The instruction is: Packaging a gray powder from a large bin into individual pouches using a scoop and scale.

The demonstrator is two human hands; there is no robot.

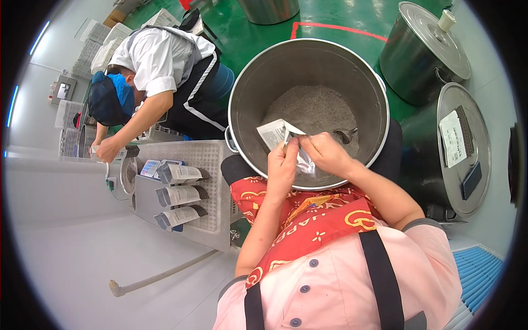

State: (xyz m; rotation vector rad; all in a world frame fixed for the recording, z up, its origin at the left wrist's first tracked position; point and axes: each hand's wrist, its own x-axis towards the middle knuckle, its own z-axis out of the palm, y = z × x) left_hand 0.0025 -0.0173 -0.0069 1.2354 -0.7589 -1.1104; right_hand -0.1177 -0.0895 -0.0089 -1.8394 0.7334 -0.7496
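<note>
white-shirted co-worker (159,66) at far left bends over the grey worktop (71,242), one hand on a small device there. right of that, a perforated grey tray (214,159) carries three filled pouches (181,195) lying in a row, dark ends to the right. next comes the person's left hand (281,168), fingers clenched on the edge of a small white-and-silver pouch (286,140) held over the near rim of a big steel pot (308,110). the right hand (329,154), just beside it, pinches the same pouch from the other side. grey granular stuff (313,110) lies in the pot's bottom with a metal scoop (346,133) resting in it. further right stand two lidded steel pots (423,49) on the green floor (330,16), the nearer lid bearing a white paper.
</note>
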